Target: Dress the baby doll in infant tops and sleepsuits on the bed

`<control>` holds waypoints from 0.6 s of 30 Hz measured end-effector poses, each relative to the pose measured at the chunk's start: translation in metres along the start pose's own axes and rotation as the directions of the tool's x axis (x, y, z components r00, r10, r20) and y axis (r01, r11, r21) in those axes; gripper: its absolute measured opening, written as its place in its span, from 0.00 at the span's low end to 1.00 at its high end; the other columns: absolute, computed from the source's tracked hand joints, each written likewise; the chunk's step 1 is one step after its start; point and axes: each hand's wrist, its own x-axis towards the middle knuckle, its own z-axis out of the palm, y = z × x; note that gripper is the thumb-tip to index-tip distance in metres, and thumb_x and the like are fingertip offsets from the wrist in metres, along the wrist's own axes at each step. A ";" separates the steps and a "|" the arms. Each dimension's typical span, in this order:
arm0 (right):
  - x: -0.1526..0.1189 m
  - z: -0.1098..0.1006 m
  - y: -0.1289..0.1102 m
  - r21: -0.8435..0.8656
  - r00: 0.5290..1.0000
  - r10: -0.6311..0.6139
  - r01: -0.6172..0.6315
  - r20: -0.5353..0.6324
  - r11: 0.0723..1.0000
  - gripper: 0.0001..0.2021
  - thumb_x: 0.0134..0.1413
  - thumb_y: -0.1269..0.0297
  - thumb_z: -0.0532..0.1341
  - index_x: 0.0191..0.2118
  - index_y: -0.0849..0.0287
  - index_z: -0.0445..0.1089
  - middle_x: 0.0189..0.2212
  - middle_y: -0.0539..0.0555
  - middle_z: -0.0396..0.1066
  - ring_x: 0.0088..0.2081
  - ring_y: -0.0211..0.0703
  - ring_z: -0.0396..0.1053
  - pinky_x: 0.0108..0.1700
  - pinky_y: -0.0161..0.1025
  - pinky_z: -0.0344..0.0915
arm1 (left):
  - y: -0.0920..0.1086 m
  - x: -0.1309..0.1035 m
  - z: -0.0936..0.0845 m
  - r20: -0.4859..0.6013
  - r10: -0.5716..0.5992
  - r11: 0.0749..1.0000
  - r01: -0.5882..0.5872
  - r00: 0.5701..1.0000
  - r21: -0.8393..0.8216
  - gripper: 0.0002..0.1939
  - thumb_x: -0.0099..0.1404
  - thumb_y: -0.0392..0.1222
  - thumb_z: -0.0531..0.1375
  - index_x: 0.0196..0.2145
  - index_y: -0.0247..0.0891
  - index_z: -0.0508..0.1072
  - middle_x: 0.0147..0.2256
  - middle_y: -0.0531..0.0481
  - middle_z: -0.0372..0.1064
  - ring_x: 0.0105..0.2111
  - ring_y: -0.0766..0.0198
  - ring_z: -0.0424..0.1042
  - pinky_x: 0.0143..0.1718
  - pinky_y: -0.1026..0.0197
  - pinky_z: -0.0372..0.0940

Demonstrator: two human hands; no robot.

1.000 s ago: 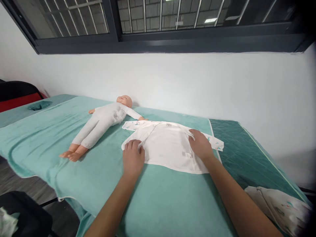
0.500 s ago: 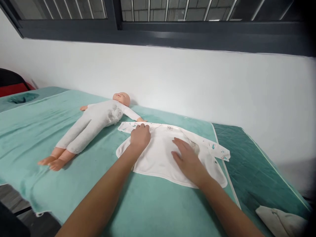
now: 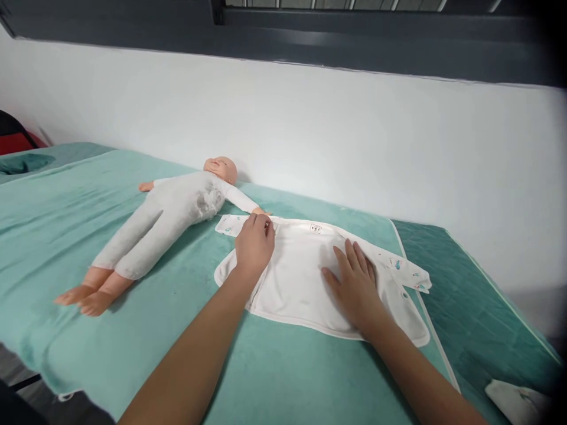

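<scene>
A white baby shirt (image 3: 301, 271) lies spread open on the green sheet, with its printed sleeves stretched to either side. My left hand (image 3: 256, 243) is closed, its fingers pinching the shirt near the left shoulder. Flat on the right half of the shirt rests my right hand (image 3: 357, 283), fingers stretched out. To the left, a baby doll (image 3: 172, 212) in a white body lies on its back, head toward the wall. One of the doll's hands is just beyond my left hand.
A green sheet (image 3: 133, 342) covers the bed, and a darker green quilted cover (image 3: 460, 295) shows at the right. White folded cloth (image 3: 516, 401) lies at the lower right. A white wall (image 3: 310, 130) stands behind, below a dark window frame (image 3: 354, 44).
My right hand has come down flat onto the shirt and shifted right. My left hand keeps its place at the left shoulder. The view has tilted downward.
</scene>
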 end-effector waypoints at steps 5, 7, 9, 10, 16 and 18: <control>0.000 -0.004 -0.004 -0.084 1.000 -0.011 0.010 -0.013 0.996 0.26 0.67 0.55 0.48 0.65 0.62 0.56 0.71 0.66 0.40 0.71 0.61 0.37 0.65 0.62 0.50 | 0.003 0.000 -0.001 0.040 0.028 0.999 -0.027 0.999 -0.021 0.07 0.68 0.37 0.52 0.41 0.42 0.69 0.43 0.47 0.71 0.43 0.56 0.70 0.34 0.58 0.61; 0.001 -0.006 -0.004 -0.091 0.999 -0.040 0.039 -0.006 0.995 0.25 0.67 0.56 0.48 0.64 0.62 0.58 0.70 0.64 0.42 0.71 0.59 0.40 0.65 0.60 0.50 | 0.005 0.000 -0.002 0.037 0.049 0.998 -0.047 0.998 -0.032 0.08 0.68 0.36 0.52 0.42 0.41 0.70 0.43 0.45 0.71 0.45 0.54 0.69 0.37 0.56 0.63; -0.001 -0.009 -0.004 -0.090 0.997 -0.077 0.076 -0.009 0.993 0.23 0.67 0.57 0.49 0.62 0.62 0.60 0.70 0.64 0.45 0.70 0.57 0.43 0.66 0.59 0.49 | 0.006 0.000 -0.002 0.032 0.081 0.995 -0.079 0.996 -0.058 0.09 0.67 0.35 0.53 0.43 0.40 0.70 0.43 0.44 0.71 0.45 0.53 0.69 0.41 0.54 0.64; -0.002 -0.011 -0.004 -0.090 0.995 -0.102 0.101 -0.009 0.991 0.22 0.67 0.57 0.50 0.61 0.62 0.61 0.69 0.64 0.47 0.70 0.57 0.45 0.66 0.59 0.49 | 0.006 0.000 -0.002 0.029 0.099 0.992 -0.097 0.995 -0.080 0.09 0.67 0.35 0.53 0.43 0.40 0.70 0.44 0.44 0.71 0.46 0.53 0.69 0.43 0.53 0.65; -0.021 -0.027 -0.028 -0.044 0.973 -0.227 0.225 -0.048 0.973 0.18 0.67 0.59 0.52 0.57 0.59 0.64 0.67 0.61 0.55 0.68 0.55 0.50 0.67 0.61 0.46 | 0.012 -0.014 -0.017 0.014 0.198 0.957 -0.190 0.980 -0.218 0.11 0.68 0.34 0.51 0.44 0.39 0.70 0.44 0.44 0.71 0.51 0.52 0.67 0.51 0.52 0.63; -0.021 -0.032 -0.046 0.036 0.967 -0.249 0.251 -0.047 0.967 0.18 0.67 0.59 0.51 0.57 0.57 0.64 0.66 0.59 0.57 0.68 0.54 0.51 0.67 0.61 0.47 | 0.010 -0.018 -0.035 0.017 0.240 0.941 -0.228 0.971 -0.249 0.11 0.68 0.34 0.51 0.45 0.40 0.69 0.45 0.45 0.71 0.52 0.54 0.67 0.53 0.53 0.62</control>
